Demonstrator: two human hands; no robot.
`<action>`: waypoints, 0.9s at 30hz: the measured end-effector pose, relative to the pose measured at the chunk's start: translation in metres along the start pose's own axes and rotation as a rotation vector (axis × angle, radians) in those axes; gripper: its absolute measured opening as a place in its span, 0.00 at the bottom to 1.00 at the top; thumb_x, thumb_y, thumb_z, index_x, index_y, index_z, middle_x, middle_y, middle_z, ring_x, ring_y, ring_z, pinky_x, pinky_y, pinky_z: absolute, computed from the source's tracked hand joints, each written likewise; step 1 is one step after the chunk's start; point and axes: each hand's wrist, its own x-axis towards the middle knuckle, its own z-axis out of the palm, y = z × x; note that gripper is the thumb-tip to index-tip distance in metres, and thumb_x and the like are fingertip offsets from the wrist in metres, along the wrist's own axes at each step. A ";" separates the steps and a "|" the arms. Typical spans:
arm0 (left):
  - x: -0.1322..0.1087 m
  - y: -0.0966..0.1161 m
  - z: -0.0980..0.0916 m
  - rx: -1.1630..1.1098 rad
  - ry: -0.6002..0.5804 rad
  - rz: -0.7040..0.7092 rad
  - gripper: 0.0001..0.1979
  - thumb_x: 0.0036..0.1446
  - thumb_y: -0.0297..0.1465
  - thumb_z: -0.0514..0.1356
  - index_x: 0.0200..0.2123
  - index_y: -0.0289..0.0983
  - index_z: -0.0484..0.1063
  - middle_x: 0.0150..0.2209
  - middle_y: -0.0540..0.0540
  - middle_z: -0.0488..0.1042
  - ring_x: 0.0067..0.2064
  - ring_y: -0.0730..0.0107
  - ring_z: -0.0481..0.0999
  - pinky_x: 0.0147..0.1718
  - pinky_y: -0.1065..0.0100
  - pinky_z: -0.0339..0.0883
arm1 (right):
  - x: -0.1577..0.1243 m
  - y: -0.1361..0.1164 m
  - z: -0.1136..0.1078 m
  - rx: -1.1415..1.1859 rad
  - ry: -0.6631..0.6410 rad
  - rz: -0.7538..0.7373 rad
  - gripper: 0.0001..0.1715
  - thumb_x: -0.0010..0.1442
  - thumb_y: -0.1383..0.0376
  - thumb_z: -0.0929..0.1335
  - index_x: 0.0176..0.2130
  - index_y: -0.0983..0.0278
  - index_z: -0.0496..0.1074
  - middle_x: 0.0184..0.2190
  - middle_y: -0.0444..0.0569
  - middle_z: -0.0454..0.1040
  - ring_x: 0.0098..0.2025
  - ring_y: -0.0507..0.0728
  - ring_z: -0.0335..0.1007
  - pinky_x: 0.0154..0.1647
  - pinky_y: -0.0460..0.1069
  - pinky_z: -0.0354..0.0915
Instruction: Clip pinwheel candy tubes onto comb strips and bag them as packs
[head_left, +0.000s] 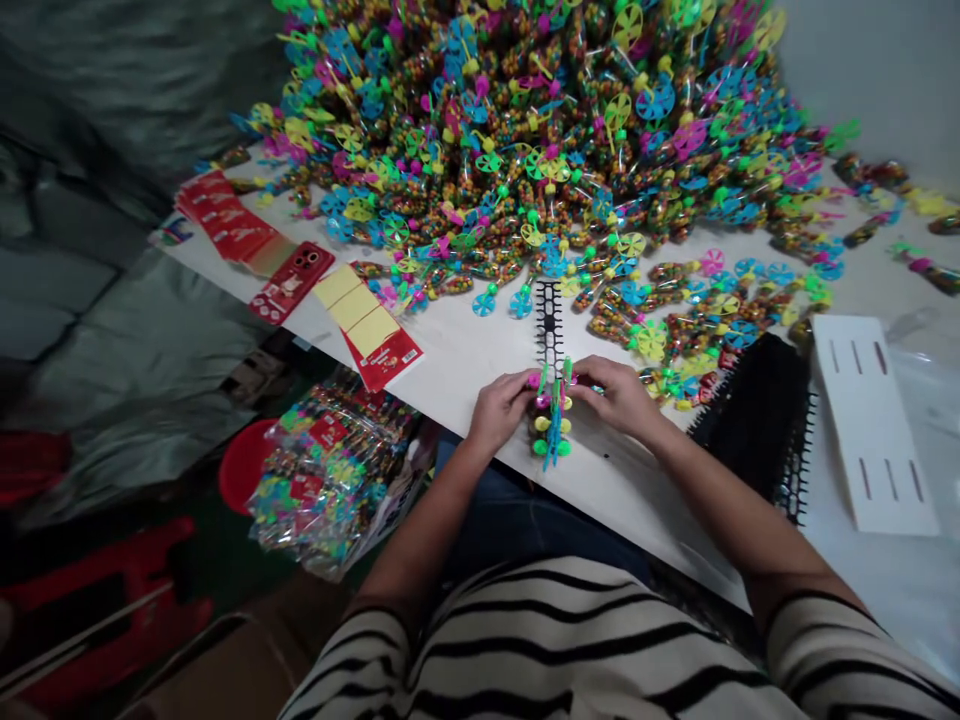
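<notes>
A black toothed plastic strip (549,325) lies on the white table (465,350), running away from me. Its near end carries several small pinwheel candy toys (553,420) clipped in a row. My left hand (501,408) is closed on the left side of that row. My right hand (619,395) is closed on its right side, fingertips pinching a toy at the strip. A huge heap of the same colourful candy pinwheel toys (525,130) covers the far half of the table.
Red and yellow header cards (371,330) and a red stack of them (225,215) lie at the left edge. More black strips (757,420) and a white slotted card (870,420) lie at the right. Below the table sit a bag of packed toys (330,470) and red stools (112,600).
</notes>
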 end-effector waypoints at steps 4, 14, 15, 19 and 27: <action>0.001 -0.003 0.007 -0.128 0.015 -0.053 0.15 0.55 0.28 0.59 0.45 0.44 0.79 0.44 0.47 0.79 0.46 0.64 0.78 0.50 0.63 0.70 | 0.001 0.001 0.008 0.105 0.057 -0.015 0.11 0.61 0.54 0.67 0.38 0.57 0.75 0.38 0.50 0.74 0.39 0.56 0.72 0.38 0.52 0.70; 0.005 -0.004 -0.024 -0.080 -0.156 0.003 0.22 0.54 0.29 0.60 0.53 0.43 0.73 0.48 0.45 0.78 0.45 0.64 0.78 0.49 0.63 0.69 | -0.001 0.016 -0.022 0.198 -0.124 0.127 0.17 0.59 0.54 0.68 0.45 0.59 0.76 0.41 0.51 0.75 0.37 0.55 0.73 0.38 0.51 0.72; 0.007 -0.006 -0.030 -0.051 -0.155 0.000 0.21 0.55 0.30 0.60 0.54 0.43 0.73 0.47 0.44 0.78 0.44 0.65 0.78 0.48 0.64 0.69 | 0.000 0.022 -0.033 0.155 -0.103 0.176 0.17 0.59 0.54 0.68 0.43 0.60 0.76 0.39 0.50 0.76 0.36 0.55 0.73 0.37 0.51 0.71; 0.045 -0.018 -0.051 0.073 0.057 -0.018 0.16 0.58 0.31 0.57 0.48 0.37 0.76 0.42 0.43 0.79 0.42 0.65 0.77 0.44 0.66 0.68 | 0.031 0.047 -0.071 -0.170 0.097 0.327 0.17 0.59 0.58 0.66 0.42 0.64 0.78 0.35 0.50 0.79 0.35 0.57 0.74 0.39 0.52 0.69; 0.215 -0.012 -0.045 0.547 0.093 0.203 0.20 0.59 0.21 0.50 0.51 0.37 0.73 0.55 0.38 0.71 0.55 0.55 0.68 0.53 0.57 0.60 | 0.170 0.077 -0.056 -0.667 -0.016 0.212 0.23 0.60 0.72 0.60 0.49 0.66 0.77 0.48 0.54 0.76 0.50 0.60 0.71 0.51 0.51 0.64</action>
